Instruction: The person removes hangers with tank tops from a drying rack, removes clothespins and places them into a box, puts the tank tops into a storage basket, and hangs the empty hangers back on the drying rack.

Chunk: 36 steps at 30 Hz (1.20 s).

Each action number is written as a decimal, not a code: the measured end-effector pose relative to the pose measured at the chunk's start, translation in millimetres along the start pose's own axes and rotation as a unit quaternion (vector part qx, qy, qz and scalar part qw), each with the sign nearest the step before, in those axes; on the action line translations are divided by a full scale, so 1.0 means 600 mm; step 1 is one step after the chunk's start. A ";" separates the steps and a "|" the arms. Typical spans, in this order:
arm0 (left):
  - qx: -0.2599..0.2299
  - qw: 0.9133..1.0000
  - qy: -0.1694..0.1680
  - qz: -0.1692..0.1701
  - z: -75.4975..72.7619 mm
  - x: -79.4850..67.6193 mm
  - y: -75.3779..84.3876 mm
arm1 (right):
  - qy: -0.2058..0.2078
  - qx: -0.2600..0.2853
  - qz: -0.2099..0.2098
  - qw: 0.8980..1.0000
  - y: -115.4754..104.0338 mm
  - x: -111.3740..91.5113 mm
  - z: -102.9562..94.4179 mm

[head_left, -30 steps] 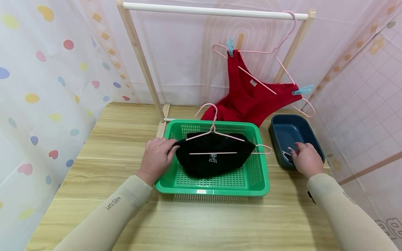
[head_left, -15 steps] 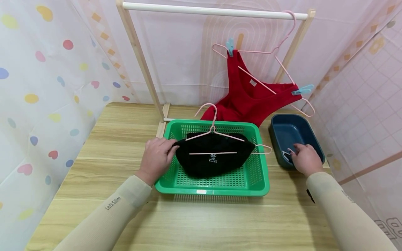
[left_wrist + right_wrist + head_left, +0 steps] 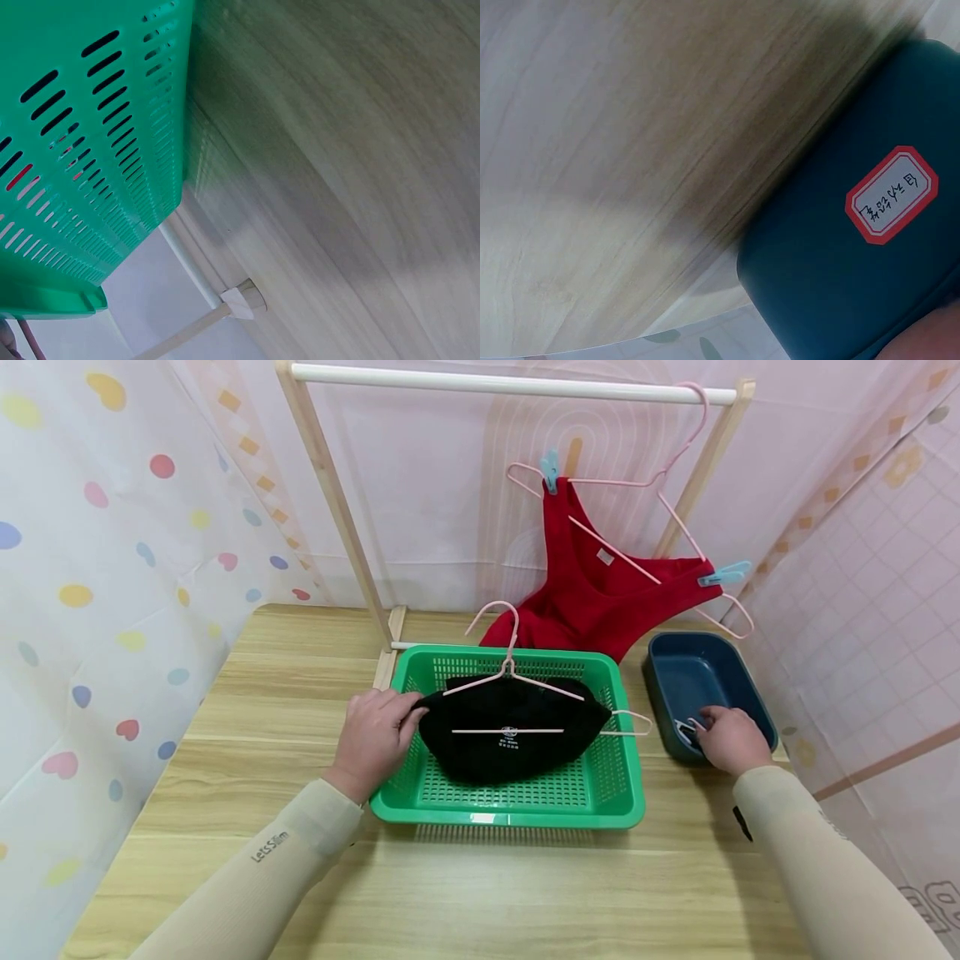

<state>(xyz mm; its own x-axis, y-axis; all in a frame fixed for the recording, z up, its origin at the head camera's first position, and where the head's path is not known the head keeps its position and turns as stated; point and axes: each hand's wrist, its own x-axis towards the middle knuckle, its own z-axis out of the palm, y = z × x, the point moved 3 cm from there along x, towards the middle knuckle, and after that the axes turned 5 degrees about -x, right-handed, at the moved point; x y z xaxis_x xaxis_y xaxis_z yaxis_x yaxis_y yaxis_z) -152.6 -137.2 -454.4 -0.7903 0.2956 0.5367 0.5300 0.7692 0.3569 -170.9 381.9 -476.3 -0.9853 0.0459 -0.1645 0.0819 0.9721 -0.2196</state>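
Over the green plastic basket point(image 3: 506, 820), our left hand point(image 3: 377, 735) pinches the black cloth garment point(image 3: 510, 760) on its thin pink hanger point(image 3: 512, 663); slack fingers could drop it; our right hand point(image 3: 735, 741) sits inside the dark-blue oblong box point(image 3: 686, 670), its hold we cannot tell

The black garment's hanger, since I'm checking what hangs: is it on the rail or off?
Off: in the head view, the pink hanger with the black garment has its hook below and apart from the white rail.
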 end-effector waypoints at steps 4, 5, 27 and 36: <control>-0.001 1.000 0.000 0.001 -0.001 -0.001 0.001 | -0.017 0.001 0.008 1.000 0.001 0.002 0.000; -0.001 1.000 0.001 0.002 -0.001 -0.001 0.001 | -0.022 0.001 0.010 1.000 0.000 0.002 0.000; -0.007 1.000 0.017 0.014 -0.001 0.000 0.002 | -0.058 0.003 0.012 0.998 -0.001 0.000 -0.002; -0.004 1.000 0.013 0.012 0.000 0.000 0.001 | -0.069 0.000 0.016 0.997 0.000 0.000 0.000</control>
<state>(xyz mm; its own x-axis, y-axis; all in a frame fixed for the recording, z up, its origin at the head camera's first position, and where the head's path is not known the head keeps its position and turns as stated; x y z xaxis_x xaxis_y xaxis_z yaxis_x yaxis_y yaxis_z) -151.9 -136.7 -454.1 -0.7695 0.2982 0.5647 0.5508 0.7574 0.3507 -170.9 381.7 -476.5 -0.9521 0.0450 -0.3024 0.1135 0.9705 -0.2129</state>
